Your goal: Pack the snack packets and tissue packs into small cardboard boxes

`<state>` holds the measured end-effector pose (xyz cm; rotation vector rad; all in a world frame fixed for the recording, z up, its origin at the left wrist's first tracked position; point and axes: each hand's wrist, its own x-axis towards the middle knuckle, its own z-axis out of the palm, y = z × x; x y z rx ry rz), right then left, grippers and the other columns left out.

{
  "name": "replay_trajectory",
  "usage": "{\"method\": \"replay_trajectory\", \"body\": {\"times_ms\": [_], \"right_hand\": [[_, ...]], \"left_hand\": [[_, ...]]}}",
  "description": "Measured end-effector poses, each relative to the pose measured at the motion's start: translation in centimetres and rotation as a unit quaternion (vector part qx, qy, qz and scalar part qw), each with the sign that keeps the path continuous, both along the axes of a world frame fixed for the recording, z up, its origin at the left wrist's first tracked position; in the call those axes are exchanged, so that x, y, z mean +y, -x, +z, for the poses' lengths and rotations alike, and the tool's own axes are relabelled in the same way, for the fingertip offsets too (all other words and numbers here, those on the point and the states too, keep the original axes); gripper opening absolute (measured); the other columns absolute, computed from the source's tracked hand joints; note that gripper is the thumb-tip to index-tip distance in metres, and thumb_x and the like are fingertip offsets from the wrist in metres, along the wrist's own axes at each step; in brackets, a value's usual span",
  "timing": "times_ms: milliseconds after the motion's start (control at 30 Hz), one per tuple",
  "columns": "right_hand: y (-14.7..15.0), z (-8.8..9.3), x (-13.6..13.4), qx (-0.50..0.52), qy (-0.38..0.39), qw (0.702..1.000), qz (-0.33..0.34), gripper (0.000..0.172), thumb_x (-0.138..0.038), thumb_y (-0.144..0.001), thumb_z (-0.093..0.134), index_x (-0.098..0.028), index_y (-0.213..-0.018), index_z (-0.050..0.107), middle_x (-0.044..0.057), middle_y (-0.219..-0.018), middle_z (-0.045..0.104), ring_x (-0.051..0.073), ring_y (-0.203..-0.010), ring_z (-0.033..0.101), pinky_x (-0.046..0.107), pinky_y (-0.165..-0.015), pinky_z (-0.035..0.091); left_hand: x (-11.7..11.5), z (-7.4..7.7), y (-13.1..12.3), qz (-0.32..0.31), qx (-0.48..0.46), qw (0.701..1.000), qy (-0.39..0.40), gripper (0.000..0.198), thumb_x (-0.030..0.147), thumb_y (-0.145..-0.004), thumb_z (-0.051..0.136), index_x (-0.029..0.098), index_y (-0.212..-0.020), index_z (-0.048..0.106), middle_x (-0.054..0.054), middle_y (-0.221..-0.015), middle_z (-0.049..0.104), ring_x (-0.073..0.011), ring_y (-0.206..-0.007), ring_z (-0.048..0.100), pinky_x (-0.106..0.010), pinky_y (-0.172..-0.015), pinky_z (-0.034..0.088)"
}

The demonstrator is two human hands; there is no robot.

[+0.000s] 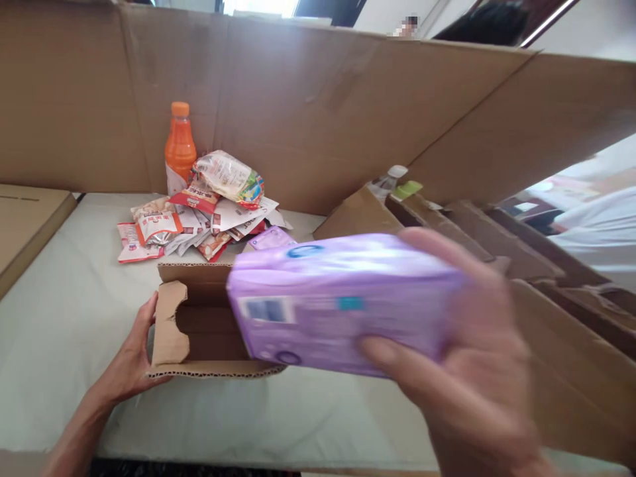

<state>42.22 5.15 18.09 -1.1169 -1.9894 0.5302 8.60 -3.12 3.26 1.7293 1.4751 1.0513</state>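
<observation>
My right hand point(472, 371) is closed round a purple plastic-wrapped pack point(328, 301), held flat and close to the camera above a small open cardboard box point(191, 291). The hand and pack are blurred by motion. My left hand point(132, 361) rests against the box's left side flap, thumb up along its edge, fingers partly hidden behind the flap. A second purple packet point(271, 238) peeks out just behind the box.
A pile of snack packets point(199, 215) and an orange drink bottle point(179, 149) stand at the back on the white tabletop point(64, 311). Tall cardboard sheets point(308, 112) wall off the rear. More cardboard boxes point(561, 331) crowd the right; a flat one point(24, 222) lies left.
</observation>
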Motion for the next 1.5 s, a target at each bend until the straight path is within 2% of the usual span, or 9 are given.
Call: {"method": "replay_trajectory", "body": {"times_ms": [200, 333, 433, 633, 800, 1000, 1133, 1367, 1500], "right_hand": [[4.3, 1.1, 1.8, -0.309, -0.048, 0.936, 0.159, 0.063, -0.038, -0.090, 0.065, -0.030, -0.150, 0.048, 0.012, -0.134, 0.064, 0.034, -0.113, 0.067, 0.048, -0.089, 0.059], [8.5, 2.0, 1.9, -0.466, -0.002, 0.869, 0.166, 0.048, -0.029, -0.082, 0.068, -0.023, -0.130, 0.064, 0.014, -0.110, 0.070, 0.030, -0.088, 0.070, 0.038, -0.070, 0.055], [11.6, 2.1, 2.3, -0.522, 0.033, 0.840, 0.141, 0.038, -0.029, -0.083, 0.066, -0.017, -0.119, 0.066, 0.016, -0.105, 0.071, 0.030, -0.086, 0.070, 0.037, -0.071, 0.053], [14.3, -0.2, 2.8, -0.501, 0.069, 0.856, 0.110, 0.042, -0.045, -0.092, 0.060, -0.014, -0.121, 0.064, 0.019, -0.109, 0.073, 0.034, -0.098, 0.072, 0.040, -0.081, 0.053], [14.9, -0.7, 3.0, -0.464, 0.164, 0.865, 0.099, 0.051, -0.050, -0.090, 0.067, -0.014, -0.126, 0.064, 0.019, -0.112, 0.075, 0.038, -0.106, 0.071, 0.042, -0.086, 0.053], [15.0, -1.3, 3.0, -0.346, 0.301, 0.880, 0.124, 0.057, -0.028, -0.089, 0.069, -0.015, -0.142, 0.053, 0.017, -0.127, 0.073, 0.032, -0.114, 0.070, 0.038, -0.091, 0.052], [15.0, -2.1, 2.9, -0.321, 0.305, 0.884, 0.151, 0.060, -0.016, -0.088, 0.067, -0.013, -0.145, 0.048, 0.019, -0.129, 0.071, 0.032, -0.118, 0.069, 0.039, -0.095, 0.051], [14.3, -3.4, 2.7, -0.296, 0.283, 0.901, 0.146, 0.067, -0.020, -0.087, 0.066, -0.009, -0.149, 0.042, 0.023, -0.133, 0.068, 0.034, -0.120, 0.068, 0.044, -0.099, 0.051], [14.0, -1.7, 2.3, -0.320, 0.280, 0.890, 0.164, 0.066, -0.027, -0.087, 0.070, -0.007, -0.146, 0.048, 0.025, -0.129, 0.070, 0.035, -0.115, 0.070, 0.042, -0.092, 0.053]], "left_hand": [[-0.4, -0.4, -1.1, 0.018, -0.005, 0.999, -0.035, 0.115, 0.055, -0.082, 0.080, 0.035, -0.166, 0.003, -0.016, -0.169, 0.025, -0.0398, -0.155, 0.032, -0.058, -0.123, 0.037], [-0.4, -0.8, -1.5, 0.023, 0.005, 0.999, -0.044, 0.120, 0.053, -0.080, 0.083, 0.031, -0.166, 0.002, -0.020, -0.167, 0.027, -0.0426, -0.152, 0.035, -0.063, -0.119, 0.041], [-0.4, -1.2, -1.6, 0.019, 0.013, 0.998, -0.052, 0.115, 0.051, -0.084, 0.079, 0.034, -0.165, -0.002, -0.020, -0.166, 0.027, -0.0420, -0.150, 0.038, -0.063, -0.116, 0.044], [-0.1, -2.3, -1.4, 0.032, 0.018, 0.997, -0.073, 0.110, 0.047, -0.086, 0.076, 0.038, -0.164, -0.002, -0.017, -0.165, 0.027, -0.0405, -0.150, 0.039, -0.063, -0.116, 0.043], [0.2, -3.3, -1.6, 0.040, 0.021, 0.994, -0.095, 0.116, 0.047, -0.081, 0.081, 0.038, -0.164, 0.000, -0.018, -0.165, 0.030, -0.0425, -0.150, 0.038, -0.065, -0.117, 0.042], [0.4, -3.5, -1.6, 0.047, 0.022, 0.993, -0.104, 0.125, 0.041, -0.075, 0.088, 0.037, -0.164, 0.000, -0.019, -0.164, 0.031, -0.0428, -0.150, 0.038, -0.063, -0.117, 0.043], [0.4, -3.6, -1.6, 0.049, 0.022, 0.993, -0.108, 0.121, 0.043, -0.078, 0.086, 0.037, -0.164, 0.002, -0.018, -0.164, 0.033, -0.0425, -0.149, 0.040, -0.063, -0.116, 0.044], [0.5, -3.8, -1.5, 0.067, 0.019, 0.992, -0.109, 0.118, 0.051, -0.076, 0.085, 0.041, -0.164, 0.006, -0.013, -0.165, 0.036, -0.0412, -0.146, 0.045, -0.060, -0.113, 0.048], [0.5, -4.2, -1.3, 0.084, 0.010, 0.991, -0.105, 0.117, 0.054, -0.075, 0.085, 0.039, -0.164, 0.010, -0.015, -0.163, 0.038, -0.0434, -0.136, 0.055, -0.064, -0.107, 0.053]]}}
